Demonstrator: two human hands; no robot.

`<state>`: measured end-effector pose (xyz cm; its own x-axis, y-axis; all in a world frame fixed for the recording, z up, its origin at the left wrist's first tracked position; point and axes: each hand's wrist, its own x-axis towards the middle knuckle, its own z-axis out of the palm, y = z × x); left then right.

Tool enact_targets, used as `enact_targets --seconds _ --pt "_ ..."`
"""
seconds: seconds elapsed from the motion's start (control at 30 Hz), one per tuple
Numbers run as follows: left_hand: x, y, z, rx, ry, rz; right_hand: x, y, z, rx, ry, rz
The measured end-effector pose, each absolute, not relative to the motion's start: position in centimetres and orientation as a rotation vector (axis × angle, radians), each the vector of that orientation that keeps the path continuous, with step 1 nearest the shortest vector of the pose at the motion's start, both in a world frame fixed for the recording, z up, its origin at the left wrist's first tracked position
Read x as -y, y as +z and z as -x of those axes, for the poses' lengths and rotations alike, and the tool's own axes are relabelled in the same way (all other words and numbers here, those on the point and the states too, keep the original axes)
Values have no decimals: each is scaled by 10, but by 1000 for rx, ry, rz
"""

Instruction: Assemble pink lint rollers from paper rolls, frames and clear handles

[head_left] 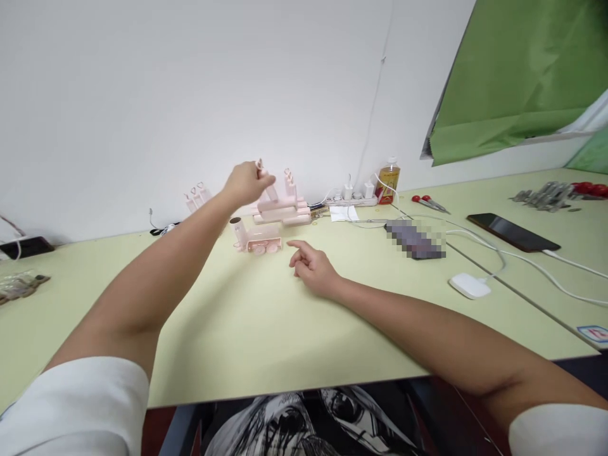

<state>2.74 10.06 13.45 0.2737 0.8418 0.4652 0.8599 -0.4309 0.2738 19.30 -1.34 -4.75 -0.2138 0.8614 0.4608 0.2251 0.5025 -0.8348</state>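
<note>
My left hand (247,183) is raised at the back of the table, its fingers closed on a slim pink tube (270,190) with a small loop at its top. Below it lies a stack of pink tubes (295,220), and more slim looped tubes (291,186) stand just to the right. In front of the stack is a pink open-fronted holder (279,243) with round discs, beside a pink cylinder (240,230) with a dark top end. My right hand (314,269) hovers or rests right of the holder, index finger stretched out and the others curled, with nothing visible in it.
A few slim looped tubes (197,196) stand left of my left forearm. Toward the right are a power strip (354,202), a bottle (388,182), a blurred-out flat item (415,240), a phone (513,232), a white charger (469,285) with cables, and red-handled tools (430,202).
</note>
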Motion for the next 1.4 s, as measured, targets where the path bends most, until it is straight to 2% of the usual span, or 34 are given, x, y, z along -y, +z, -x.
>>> enact_targets --seconds 0.13,0.43,0.7,0.77,0.93,1.03,1.17,1.4 --pt "-149 135 -18 1950 -809 2344 15 -55 -185 1880 844 928" --pt "-194 92 -23 2311 -538 2264 9 -58 -183 1834 1000 948" --pt "-187 90 -22 2301 -554 2255 4 -64 -182 1848 990 928" --pt "-184 96 -16 2306 -451 2291 4 -64 -182 1852 992 934" --pt "-172 107 6 2337 147 2152 5 -61 -183 1872 994 956" --pt "-159 104 18 2470 344 2132 6 -58 -183 1871 1015 977" --pt "-148 94 27 2611 312 2182 7 -57 -184 1870 1025 997" --pt "-141 94 35 2527 159 2277 6 -58 -185 1877 1024 991"
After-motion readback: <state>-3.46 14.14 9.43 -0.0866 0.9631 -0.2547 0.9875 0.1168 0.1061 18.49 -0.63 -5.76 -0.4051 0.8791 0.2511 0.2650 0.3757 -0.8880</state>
